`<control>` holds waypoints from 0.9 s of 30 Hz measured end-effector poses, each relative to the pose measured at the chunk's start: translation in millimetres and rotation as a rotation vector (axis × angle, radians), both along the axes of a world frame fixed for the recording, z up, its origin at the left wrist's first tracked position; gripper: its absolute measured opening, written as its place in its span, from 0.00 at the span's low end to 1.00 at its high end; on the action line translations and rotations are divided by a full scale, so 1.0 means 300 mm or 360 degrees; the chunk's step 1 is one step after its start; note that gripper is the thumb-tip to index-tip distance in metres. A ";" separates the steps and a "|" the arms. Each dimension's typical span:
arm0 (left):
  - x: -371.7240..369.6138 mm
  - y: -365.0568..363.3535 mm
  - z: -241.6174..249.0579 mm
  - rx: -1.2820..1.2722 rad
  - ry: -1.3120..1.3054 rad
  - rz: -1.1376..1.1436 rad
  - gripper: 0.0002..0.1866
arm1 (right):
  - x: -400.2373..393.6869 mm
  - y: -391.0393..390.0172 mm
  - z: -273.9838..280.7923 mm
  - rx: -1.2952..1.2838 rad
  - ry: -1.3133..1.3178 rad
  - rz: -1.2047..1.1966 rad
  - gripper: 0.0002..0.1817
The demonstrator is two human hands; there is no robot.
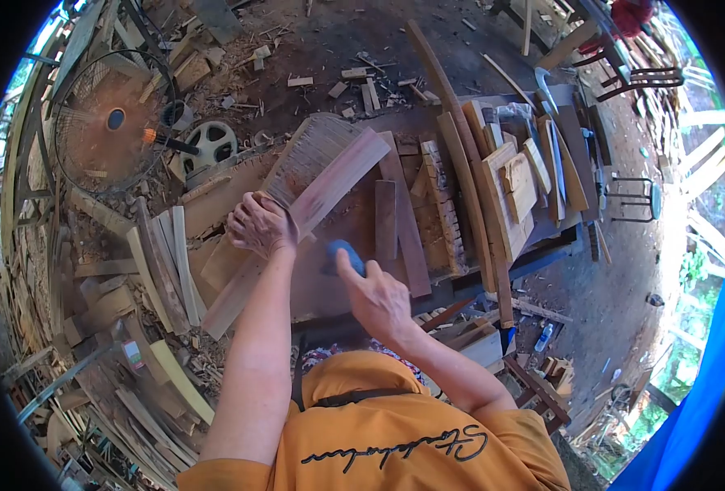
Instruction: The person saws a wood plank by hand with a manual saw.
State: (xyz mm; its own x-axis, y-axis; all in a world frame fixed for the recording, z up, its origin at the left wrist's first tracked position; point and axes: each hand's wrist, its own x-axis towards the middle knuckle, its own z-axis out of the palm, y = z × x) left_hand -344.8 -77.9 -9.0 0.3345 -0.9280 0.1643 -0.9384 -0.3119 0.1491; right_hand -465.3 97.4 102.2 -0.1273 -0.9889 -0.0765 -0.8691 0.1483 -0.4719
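A long reddish-brown plank (pixel 343 182) lies slantwise across the workbench (pixel 309 286). My left hand (pixel 262 225) grips it near its middle, fingers bent over its far side; the hand hides that part of the wood. Close by on the right, my right hand (pixel 376 296) is closed around a small blue object (pixel 344 255), smeared by motion, with the thumb stretched along it. That blue object is just off the plank's near edge. A wide, rough-grained board (pixel 309 151) lies behind the plank, and a short dark board (pixel 385 219) rests to the right.
Stacked boards and offcuts (pixel 514 184) cover the bench's right end. A round fan (pixel 115 120) stands at the far left. Scrap wood (pixel 125 327) is heaped on the left, and offcuts (pixel 368 94) litter the floor beyond. A stool (pixel 636 199) stands at the right.
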 end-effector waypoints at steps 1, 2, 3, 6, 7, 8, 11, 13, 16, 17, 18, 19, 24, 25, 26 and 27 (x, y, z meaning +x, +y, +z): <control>0.009 -0.002 -0.006 -0.0009 -0.0002 0.0002 0.15 | 0.014 -0.024 -0.014 0.0008 0.0015 0.0036 0.33; 0.015 -0.004 -0.016 -0.0012 -0.0006 0.0006 0.15 | 0.024 -0.046 -0.029 0.0005 0.0011 0.0040 0.33; 0.012 -0.003 -0.021 -0.0037 -0.0052 0.0007 0.14 | 0.031 -0.065 -0.043 0.0000 0.0010 0.0040 0.33; 0.017 -0.002 -0.031 -0.0027 -0.0115 0.0016 0.14 | 0.046 -0.071 -0.054 0.0011 0.0032 0.0041 0.35; 0.016 -0.004 -0.032 -0.0004 -0.0133 0.0031 0.15 | 0.046 -0.071 -0.054 0.0014 0.0053 0.0048 0.36; 0.016 -0.006 -0.033 0.0000 -0.0124 0.0029 0.15 | 0.047 -0.067 -0.045 0.0019 0.0063 0.0045 0.36; 0.019 -0.006 -0.039 -0.0019 -0.0125 0.0022 0.14 | 0.053 -0.058 -0.023 0.0048 0.0121 0.0049 0.37; 0.016 -0.005 -0.032 -0.0001 -0.0161 0.0010 0.14 | 0.065 -0.066 -0.033 0.0050 0.0147 0.0000 0.36; 0.012 -0.005 -0.029 -0.0026 -0.0170 0.0011 0.14 | 0.075 -0.068 -0.053 0.0017 0.0131 -0.0004 0.36; 0.012 -0.004 -0.031 -0.0024 -0.0163 0.0006 0.14 | 0.074 -0.064 -0.051 0.0019 0.0137 -0.0009 0.36; 0.014 -0.002 -0.031 -0.0049 -0.0166 -0.0001 0.14 | 0.075 -0.059 -0.047 0.0031 0.0108 -0.0001 0.36; 0.014 -0.003 -0.030 -0.0076 -0.0169 -0.0009 0.15 | 0.075 -0.057 -0.044 0.0040 0.0079 0.0006 0.36; 0.013 -0.010 -0.020 0.0003 -0.0133 0.0001 0.15 | 0.076 -0.123 -0.059 0.0003 0.0078 -0.0022 0.37; 0.014 -0.003 -0.025 -0.0034 -0.0142 -0.0005 0.15 | 0.079 -0.133 -0.070 -0.0060 0.0076 -0.0050 0.38; 0.014 -0.001 -0.028 -0.0031 -0.0142 -0.0007 0.15 | 0.080 -0.125 -0.078 -0.0056 0.0076 -0.0052 0.38; 0.016 -0.003 -0.030 -0.0055 -0.0150 -0.0014 0.15 | 0.079 -0.119 -0.084 -0.0073 0.0079 -0.0033 0.38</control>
State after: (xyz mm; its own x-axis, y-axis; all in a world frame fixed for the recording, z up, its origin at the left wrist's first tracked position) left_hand -340.1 -78.9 -18.1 0.3080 -0.9240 0.2265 -0.9514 -0.2998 0.0706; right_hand -441.4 61.6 77.0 -0.1501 -0.9884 -0.0244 -0.8886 0.1456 -0.4349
